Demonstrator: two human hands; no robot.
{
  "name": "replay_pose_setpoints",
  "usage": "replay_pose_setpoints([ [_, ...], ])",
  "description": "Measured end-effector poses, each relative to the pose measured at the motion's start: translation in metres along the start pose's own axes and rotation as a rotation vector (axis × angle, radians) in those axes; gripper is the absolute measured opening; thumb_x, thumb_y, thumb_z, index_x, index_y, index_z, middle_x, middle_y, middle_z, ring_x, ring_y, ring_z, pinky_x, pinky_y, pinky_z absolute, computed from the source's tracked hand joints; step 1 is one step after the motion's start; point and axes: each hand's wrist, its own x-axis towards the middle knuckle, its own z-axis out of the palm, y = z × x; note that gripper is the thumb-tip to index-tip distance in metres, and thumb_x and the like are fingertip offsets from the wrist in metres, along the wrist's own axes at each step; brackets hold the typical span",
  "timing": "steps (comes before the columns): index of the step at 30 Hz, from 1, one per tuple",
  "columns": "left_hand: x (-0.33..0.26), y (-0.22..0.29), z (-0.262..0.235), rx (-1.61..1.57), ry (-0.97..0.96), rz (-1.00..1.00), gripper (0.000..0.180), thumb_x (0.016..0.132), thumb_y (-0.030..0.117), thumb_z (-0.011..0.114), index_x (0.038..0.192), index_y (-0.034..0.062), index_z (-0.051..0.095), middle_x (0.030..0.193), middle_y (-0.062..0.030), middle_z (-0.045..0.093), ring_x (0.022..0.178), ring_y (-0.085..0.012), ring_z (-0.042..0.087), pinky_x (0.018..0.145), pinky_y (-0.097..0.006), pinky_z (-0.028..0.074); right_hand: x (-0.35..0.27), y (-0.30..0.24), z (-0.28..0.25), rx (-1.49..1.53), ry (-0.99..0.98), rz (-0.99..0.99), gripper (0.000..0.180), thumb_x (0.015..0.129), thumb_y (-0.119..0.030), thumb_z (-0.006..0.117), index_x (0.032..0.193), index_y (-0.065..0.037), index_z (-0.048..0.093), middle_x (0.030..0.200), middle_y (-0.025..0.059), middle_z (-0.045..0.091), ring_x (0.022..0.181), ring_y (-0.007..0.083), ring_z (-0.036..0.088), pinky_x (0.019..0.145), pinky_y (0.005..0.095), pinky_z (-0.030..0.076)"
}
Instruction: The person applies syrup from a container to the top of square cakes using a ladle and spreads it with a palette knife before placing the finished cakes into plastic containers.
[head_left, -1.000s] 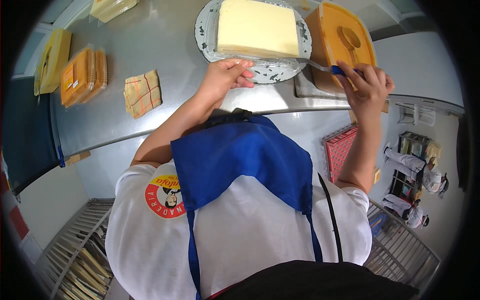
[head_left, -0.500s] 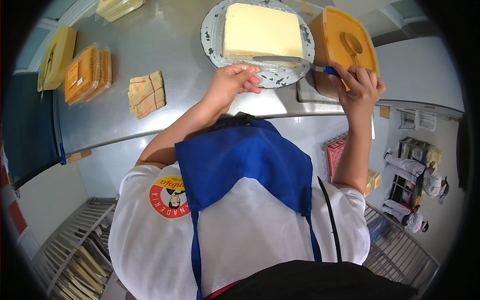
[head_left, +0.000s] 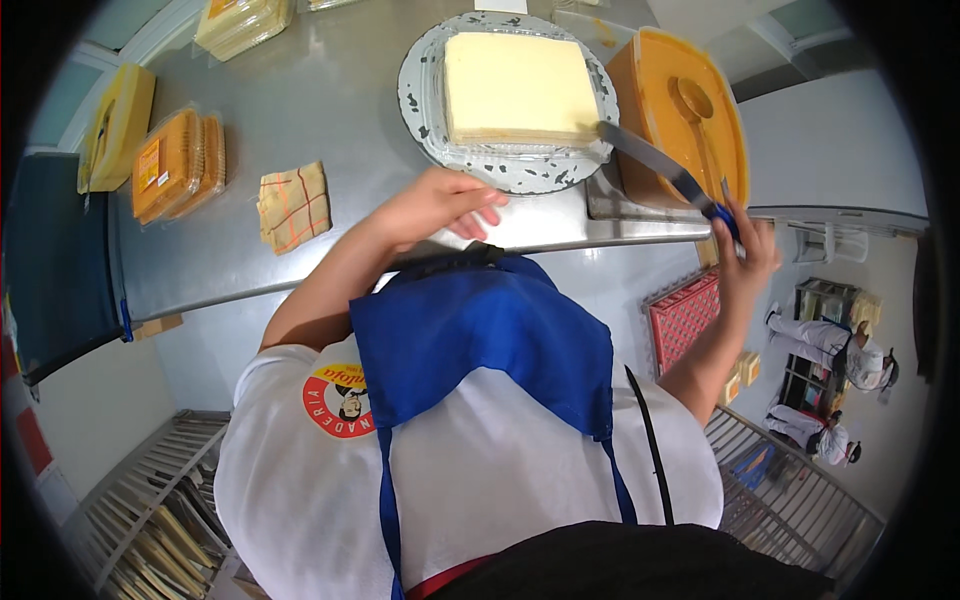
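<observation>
My right hand (head_left: 746, 250) is closed around the blue handle of a long metal icing spatula (head_left: 655, 160). The blade slants up to the left, its tip at the front right corner of a pale, rectangular cake (head_left: 520, 85). A clear plastic tray (head_left: 433, 100) holds the cake on a round, grey-speckled stand (head_left: 418, 135). Beside the stand is a tub (head_left: 640, 110) of caramel-coloured spread, with a ladle (head_left: 693, 100) lying in it. In front of the stand, over the table's near edge, my left hand (head_left: 445, 205) hovers with loosely bent fingers apart, holding nothing.
A folded checked cloth (head_left: 293, 207) lies on the steel table (head_left: 350, 130). To its left are clear packs of orange food (head_left: 178, 165) and a yellow box (head_left: 118, 128). More packs (head_left: 242, 25) stand farther back. Two people (head_left: 835, 350) are off to the right, past a red crate (head_left: 685, 315).
The spatula has swung off the cake's front side toward the right, and my right hand has dropped lower. My left hand has drawn back from the stand's edge, its fingers loosening.
</observation>
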Motion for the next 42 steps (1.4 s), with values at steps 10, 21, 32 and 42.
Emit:
replay_pose_setpoints([
  [10, 0.038, 0.021, -0.088, -0.148, 0.379, 0.242, 0.048, 0.089, 0.02, 0.057, 0.127, -0.0042, 0.04, 0.096, -0.01, 0.062, 0.077, -0.0172, 0.062, 0.072, -0.029, 0.053, -0.178, 0.024, 0.103, 0.723, -0.33, 0.972, 0.039, 0.085, -0.023, 0.063, 0.12, -0.009, 0.056, 0.064, -0.0078, 0.043, 0.054, 0.0018, 0.039, 0.049, 0.017, 0.031],
  [21, 0.049, 0.011, -0.047, -0.231, 0.351, 0.32, 0.065, 0.086, 0.01, 0.06, 0.139, 0.0, 0.022, 0.089, -0.0083, 0.061, 0.077, -0.0155, 0.062, 0.064, -0.025, 0.052, -0.093, -0.006, 0.188, -0.071, -0.142, 0.364, 0.052, 0.075, -0.019, 0.068, 0.123, -0.009, 0.051, 0.103, 0.022, 0.051, 0.097, 0.0383, 0.053, 0.083, 0.0432, 0.045],
  [32, 0.052, 0.017, -0.056, -0.178, 0.275, 0.258, 0.064, 0.089, 0.012, 0.057, 0.142, 0.0076, 0.022, 0.084, -0.0008, 0.06, 0.076, -0.0112, 0.062, 0.061, -0.02, 0.049, -0.031, 0.099, 0.048, -0.365, -0.027, 0.495, 0.039, 0.088, -0.03, 0.054, 0.122, -0.012, 0.053, 0.096, 0.0197, 0.06, 0.093, 0.0331, 0.058, 0.08, 0.0451, 0.045],
  [42, 0.058, 0.027, -0.083, -0.143, 0.201, 0.166, 0.059, 0.09, 0.01, 0.053, 0.142, 0.0113, 0.024, 0.085, -0.0024, 0.061, 0.073, -0.0106, 0.063, 0.059, -0.019, 0.052, 0.005, 0.029, -0.05, -0.841, -0.129, 0.174, 0.025, 0.079, -0.028, 0.062, 0.101, -0.017, 0.067, 0.075, 0.0046, 0.063, 0.066, 0.023, 0.061, 0.06, 0.0331, 0.048],
])
